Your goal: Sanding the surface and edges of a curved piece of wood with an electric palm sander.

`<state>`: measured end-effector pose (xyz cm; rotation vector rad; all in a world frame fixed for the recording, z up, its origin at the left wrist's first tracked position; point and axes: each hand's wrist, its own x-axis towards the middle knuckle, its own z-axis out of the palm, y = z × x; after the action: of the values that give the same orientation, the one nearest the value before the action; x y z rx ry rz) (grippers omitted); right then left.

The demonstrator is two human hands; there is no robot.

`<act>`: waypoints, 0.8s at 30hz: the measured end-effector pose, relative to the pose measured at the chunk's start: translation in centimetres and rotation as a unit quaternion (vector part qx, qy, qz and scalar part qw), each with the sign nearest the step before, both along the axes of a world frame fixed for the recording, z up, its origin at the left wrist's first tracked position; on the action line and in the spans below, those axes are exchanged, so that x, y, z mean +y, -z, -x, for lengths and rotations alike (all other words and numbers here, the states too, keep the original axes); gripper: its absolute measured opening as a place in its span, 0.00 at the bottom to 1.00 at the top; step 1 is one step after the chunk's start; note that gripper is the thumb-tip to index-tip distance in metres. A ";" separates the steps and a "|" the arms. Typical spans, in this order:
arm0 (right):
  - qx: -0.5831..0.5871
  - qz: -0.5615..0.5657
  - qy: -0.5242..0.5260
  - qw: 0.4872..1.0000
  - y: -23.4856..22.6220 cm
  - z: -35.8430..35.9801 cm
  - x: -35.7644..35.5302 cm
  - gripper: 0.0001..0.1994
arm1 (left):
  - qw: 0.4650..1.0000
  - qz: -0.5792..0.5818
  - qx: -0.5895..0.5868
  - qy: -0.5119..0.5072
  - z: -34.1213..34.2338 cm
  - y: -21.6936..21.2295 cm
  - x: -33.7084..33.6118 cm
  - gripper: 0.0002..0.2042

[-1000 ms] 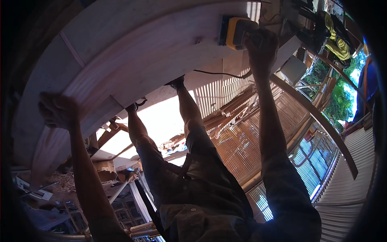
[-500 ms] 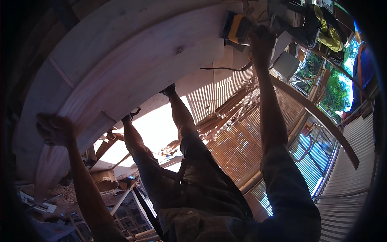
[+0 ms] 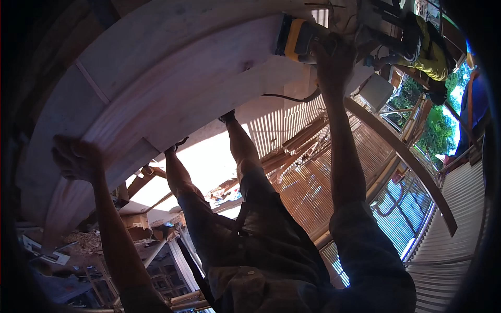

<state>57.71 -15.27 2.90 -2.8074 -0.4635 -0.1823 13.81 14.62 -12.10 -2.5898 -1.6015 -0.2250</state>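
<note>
A large curved, pale wooden board (image 3: 172,94) arcs across the upper left. My right hand (image 3: 334,57) grips a yellow and black power sander (image 3: 295,36) that sits on the board's upper end. Its dark cord (image 3: 284,97) trails below. My left hand (image 3: 78,159) lies flat on the board's lower left end, fingers spread, holding nothing. My own legs in dark shorts (image 3: 261,235) and my feet (image 3: 227,116) show between my arms.
A curved wooden strip (image 3: 407,156) runs along the right. Slatted wooden panels (image 3: 308,177) lie under my legs. Scrap wood and shavings (image 3: 83,240) pile up at lower left. Another person in a yellow top (image 3: 430,49) is at upper right.
The sander, with my right hand on it, has slid a little to the left along the board. My left hand stays pressed on the board's lower end.
</note>
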 end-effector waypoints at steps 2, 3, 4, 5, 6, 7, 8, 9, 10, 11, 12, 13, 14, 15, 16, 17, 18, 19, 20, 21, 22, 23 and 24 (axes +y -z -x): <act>0.014 -0.006 0.010 1.000 0.4 -0.3 -1.6 0.34 | 1.000 0.004 0.000 -0.008 0.1 -0.2 0.2 0.30; 0.011 0.039 0.009 0.999 0.1 -3.1 -4.4 0.32 | 1.000 0.000 -0.003 -0.002 -0.2 0.1 0.0 0.30; 0.013 0.080 0.009 0.997 0.0 -5.4 -6.3 0.31 | 1.000 -0.007 -0.002 0.007 -0.4 0.0 0.0 0.30; 0.014 0.081 0.008 0.997 -0.2 -7.0 -7.0 0.31 | 1.000 -0.006 -0.001 0.006 -0.5 0.0 0.0 0.30; 0.040 0.042 0.045 0.997 -0.4 -8.2 -7.4 0.30 | 1.000 -0.004 -0.008 0.005 -0.6 0.0 -0.1 0.30; 0.066 0.003 0.083 0.994 -0.4 -8.9 -8.0 0.29 | 1.000 -0.003 -0.016 0.005 -0.7 0.0 -0.2 0.30; 0.065 0.001 0.083 0.994 -0.2 -8.4 -7.3 0.29 | 1.000 -0.004 -0.017 0.005 -0.7 0.1 -0.2 0.30; 0.026 0.016 0.027 0.999 0.0 -6.8 -5.5 0.29 | 1.000 -0.003 -0.016 0.009 -0.6 0.2 -0.1 0.30; -0.012 0.032 -0.028 0.999 -0.1 -4.8 -3.4 0.30 | 1.000 -0.001 -0.012 0.014 -0.3 0.1 -0.1 0.30; 0.011 -0.022 0.019 1.000 -0.2 -1.9 -0.6 0.33 | 1.000 -0.005 -0.008 0.015 0.3 0.1 0.2 0.30; 0.010 -0.023 0.021 0.999 -0.1 -2.4 -0.8 0.33 | 0.999 -0.016 -0.007 0.027 0.7 0.1 0.3 0.30; -0.002 0.015 0.006 1.000 0.5 -3.7 -1.1 0.34 | 0.999 -0.029 -0.005 0.037 1.0 0.0 0.4 0.30; -0.018 0.054 -0.009 0.998 0.6 -5.4 -1.4 0.35 | 0.999 -0.028 -0.008 0.038 1.1 0.0 0.5 0.30; 0.001 0.123 -0.036 0.992 1.0 -8.5 -2.6 0.36 | 0.999 -0.024 0.000 0.029 1.4 0.0 0.7 0.30; -0.010 0.124 -0.039 0.991 0.8 -12.8 -4.5 0.36 | 1.000 -0.015 -0.003 0.017 0.9 0.6 0.4 0.30; 0.014 0.101 0.008 0.995 0.6 -16.9 -6.8 0.35 | 1.000 -0.014 -0.012 0.012 0.1 0.9 -0.2 0.30; 0.043 0.074 0.055 0.995 0.5 -19.1 -7.9 0.35 | 1.000 -0.011 -0.018 0.011 -0.4 0.8 -0.5 0.30; 0.044 0.068 0.052 0.995 0.5 -19.5 -7.9 0.35 | 1.000 -0.012 -0.019 0.010 -0.6 1.0 -0.5 0.30; 0.029 0.087 0.007 0.996 0.5 -19.3 -7.6 0.34 | 1.000 -0.020 -0.014 0.009 -0.3 0.8 0.0 0.30; 0.015 0.109 -0.037 0.993 -0.1 -18.0 -6.7 0.33 | 1.000 -0.021 -0.017 0.012 0.2 0.6 0.1 0.30; 0.020 0.105 -0.037 0.994 -0.1 -16.1 -6.2 0.33 | 0.999 -0.021 -0.020 0.016 0.6 0.4 0.2 0.31; -0.038 0.110 -0.108 0.987 -0.3 -11.6 -3.4 0.32 | 0.999 -0.028 -0.015 0.016 1.3 0.1 0.5 0.31; -0.103 0.116 -0.177 0.972 -0.5 -7.7 -1.0 0.30 | 0.999 -0.024 -0.015 0.015 1.7 0.2 0.7 0.30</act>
<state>65.39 -16.30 3.44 -2.8762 -1.0884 -0.3655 12.12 15.30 -12.35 -2.5878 -1.5488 -0.3024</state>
